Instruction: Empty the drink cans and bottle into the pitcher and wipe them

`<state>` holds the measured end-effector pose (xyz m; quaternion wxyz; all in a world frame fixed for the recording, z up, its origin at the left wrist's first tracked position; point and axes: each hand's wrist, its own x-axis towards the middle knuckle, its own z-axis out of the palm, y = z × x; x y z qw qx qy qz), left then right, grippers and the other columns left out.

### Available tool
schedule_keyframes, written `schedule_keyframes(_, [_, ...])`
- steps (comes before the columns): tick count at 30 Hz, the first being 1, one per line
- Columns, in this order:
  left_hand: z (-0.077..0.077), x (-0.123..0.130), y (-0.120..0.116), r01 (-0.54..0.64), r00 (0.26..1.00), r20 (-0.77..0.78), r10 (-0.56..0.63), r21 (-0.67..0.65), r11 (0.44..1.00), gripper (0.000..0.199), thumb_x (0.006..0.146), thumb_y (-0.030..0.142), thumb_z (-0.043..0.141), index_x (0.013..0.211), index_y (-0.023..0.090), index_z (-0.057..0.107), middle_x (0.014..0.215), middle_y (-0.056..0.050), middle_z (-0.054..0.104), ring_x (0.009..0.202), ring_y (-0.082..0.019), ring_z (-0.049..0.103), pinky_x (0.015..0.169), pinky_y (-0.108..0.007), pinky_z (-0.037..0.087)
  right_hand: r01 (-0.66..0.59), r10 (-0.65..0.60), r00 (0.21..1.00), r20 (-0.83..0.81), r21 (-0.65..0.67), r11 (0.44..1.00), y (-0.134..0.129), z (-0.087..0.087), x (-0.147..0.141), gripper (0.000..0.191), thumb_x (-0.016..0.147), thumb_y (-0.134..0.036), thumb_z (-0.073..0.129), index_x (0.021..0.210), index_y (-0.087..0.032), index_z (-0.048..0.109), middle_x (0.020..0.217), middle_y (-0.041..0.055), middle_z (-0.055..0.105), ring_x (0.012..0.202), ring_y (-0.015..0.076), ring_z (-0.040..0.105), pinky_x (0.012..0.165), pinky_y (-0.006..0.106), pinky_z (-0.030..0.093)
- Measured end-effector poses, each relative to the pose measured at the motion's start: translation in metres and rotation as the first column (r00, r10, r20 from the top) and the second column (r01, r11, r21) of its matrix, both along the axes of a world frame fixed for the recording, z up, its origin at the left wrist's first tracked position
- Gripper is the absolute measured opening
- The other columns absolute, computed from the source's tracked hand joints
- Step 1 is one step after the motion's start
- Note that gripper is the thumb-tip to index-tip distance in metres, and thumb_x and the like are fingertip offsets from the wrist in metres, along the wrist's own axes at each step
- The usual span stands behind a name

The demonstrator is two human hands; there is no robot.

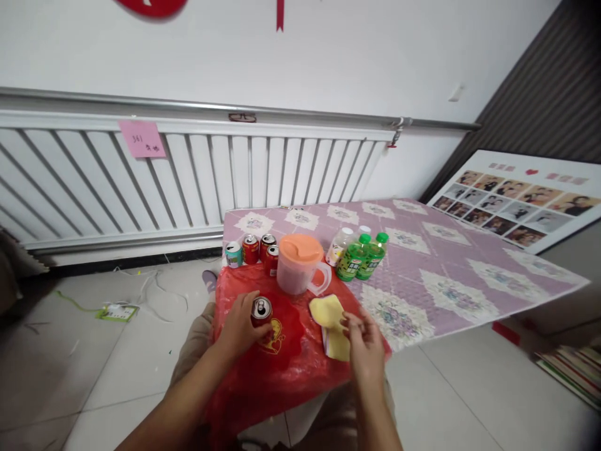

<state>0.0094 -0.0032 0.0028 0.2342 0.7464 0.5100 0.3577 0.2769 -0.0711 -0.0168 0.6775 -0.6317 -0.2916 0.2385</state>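
Observation:
My left hand (241, 324) is wrapped round a dark red drink can (261, 311). It stands upright on a red plastic sheet (282, 382), its top showing an opening. My right hand (365, 344) is over the right edge of a folded yellow cloth (335, 338). Its fingers are curled together; whether they grip the cloth or something small I cannot make out. Just beyond my hands is a clear pitcher (290, 275) with an orange lid (300, 248) and a handle on its right.
Several red cans (250, 249) and a teal can (233, 255) stand left of the pitcher. Green-capped bottles (350, 262) and white-capped bottles (339, 246) are to its right. A patterned purple cloth (446, 275) covers the table. Behind are a radiator (197, 175) and a photo board (516, 200).

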Motion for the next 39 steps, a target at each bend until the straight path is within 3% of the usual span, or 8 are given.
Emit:
schedule_keyframes(4, [0.004,0.002,-0.003,-0.026,0.999,-0.037,0.025,-0.036,0.999,0.076,0.062,0.025,0.083,0.130,0.015,0.052,0.123,-0.015,0.056,0.116,-0.034,0.055,0.103,-0.053,0.045,-0.171,0.172,0.983,0.070,-0.015,0.985,-0.017,-0.009,-0.049,0.045,0.080,-0.049,0.062,0.118,-0.024,0.058,0.102,0.0079,0.073,0.096,0.0235,0.068,0.088,0.041,0.055])
schedule_keyframes(8, [-0.001,-0.003,-0.005,-0.004,1.000,0.023,0.004,-0.015,1.000,0.087,0.063,0.027,0.082,0.140,0.015,0.043,0.134,-0.018,0.051,0.126,-0.036,0.049,0.106,-0.055,0.042,-0.270,0.275,0.955,0.112,-0.053,0.961,-0.023,-0.013,-0.072,0.045,0.079,-0.047,0.063,0.118,-0.023,0.060,0.103,0.0083,0.072,0.093,0.0226,0.069,0.089,0.042,0.055])
schedule_keyframes(15, [-0.013,-0.018,0.004,0.278,0.943,0.205,-0.263,-0.047,0.959,0.086,0.071,0.014,0.067,0.149,0.016,0.030,0.153,-0.016,0.040,0.141,-0.031,0.039,0.118,-0.050,0.032,-0.262,0.275,0.949,0.153,-0.103,0.960,-0.033,-0.012,-0.074,0.042,0.079,-0.048,0.063,0.113,-0.024,0.064,0.104,0.0087,0.073,0.097,0.0246,0.069,0.092,0.043,0.054])
schedule_keyframes(19, [-0.017,-0.015,0.006,0.251,0.947,0.215,-0.237,-0.037,0.967,0.082,0.073,0.013,0.067,0.147,0.019,0.033,0.148,-0.015,0.045,0.139,-0.031,0.042,0.117,-0.054,0.033,-0.266,0.287,0.936,0.203,-0.123,0.956,-0.039,-0.020,-0.073,0.040,0.079,-0.047,0.065,0.112,-0.024,0.065,0.102,0.0086,0.075,0.100,0.0256,0.069,0.089,0.040,0.055])
schedule_keyframes(23, [-0.019,-0.010,0.003,0.118,0.973,0.201,-0.117,0.004,0.993,0.083,0.068,0.018,0.075,0.143,0.020,0.039,0.139,-0.015,0.052,0.132,-0.033,0.049,0.112,-0.055,0.038,-0.229,0.258,0.946,0.198,-0.159,0.960,-0.038,-0.024,-0.064,0.043,0.078,-0.049,0.066,0.113,-0.023,0.065,0.110,0.0096,0.074,0.105,0.0269,0.068,0.094,0.043,0.053])
schedule_keyframes(27, [-0.023,-0.007,0.002,0.052,0.977,0.209,-0.051,0.000,0.999,0.086,0.064,0.021,0.080,0.141,0.018,0.042,0.137,-0.015,0.053,0.131,-0.034,0.049,0.112,-0.054,0.038,-0.144,0.161,0.978,0.132,-0.129,0.981,-0.020,-0.007,-0.044,0.049,0.076,-0.054,0.066,0.113,-0.023,0.064,0.117,0.0112,0.071,0.109,0.0279,0.066,0.096,0.044,0.052])
schedule_keyframes(31, [-0.027,-0.008,0.002,0.130,0.965,0.234,-0.121,-0.026,0.991,0.083,0.067,0.019,0.076,0.141,0.017,0.040,0.141,-0.015,0.052,0.133,-0.031,0.048,0.114,-0.051,0.037,-0.095,0.104,0.982,0.157,-0.066,0.993,0.012,0.023,-0.023,0.050,0.077,-0.055,0.064,0.115,-0.022,0.062,0.120,0.0100,0.069,0.112,0.0265,0.064,0.097,0.043,0.052])
schedule_keyframes(39, [-0.034,-0.006,0.002,0.132,0.960,0.251,-0.123,-0.020,0.991,0.073,0.070,0.018,0.074,0.136,0.018,0.041,0.135,-0.014,0.056,0.127,-0.029,0.055,0.109,-0.050,0.041,-0.172,0.177,0.955,0.239,-0.042,0.984,0.071,0.053,-0.007,0.052,0.080,-0.057,0.061,0.117,-0.021,0.060,0.124,0.0087,0.067,0.114,0.0242,0.062,0.095,0.040,0.051])
